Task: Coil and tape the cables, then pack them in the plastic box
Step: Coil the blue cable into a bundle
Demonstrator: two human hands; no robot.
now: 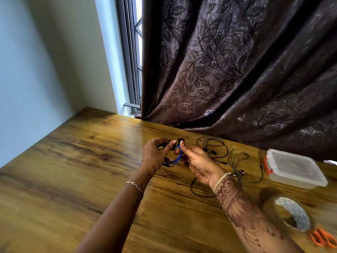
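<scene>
In the middle of the frame, the left hand [156,154] and the right hand [198,161] both pinch a blue cable [177,156]. They fold it into small loops, probably so it stays neat for taping. Just right of the hands, loose black cables [217,148] wait on the table [73,170]. At the right edge sits the plastic box [295,168], lid on. In the lower right, the tape roll [291,214] and scissors [322,238] lie within easy reach.

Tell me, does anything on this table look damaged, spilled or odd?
Nothing stands out. The left hand and right hand hold the blue cable; the black cables lie uncoiled on the table. The plastic box, tape roll and scissors look intact.
</scene>
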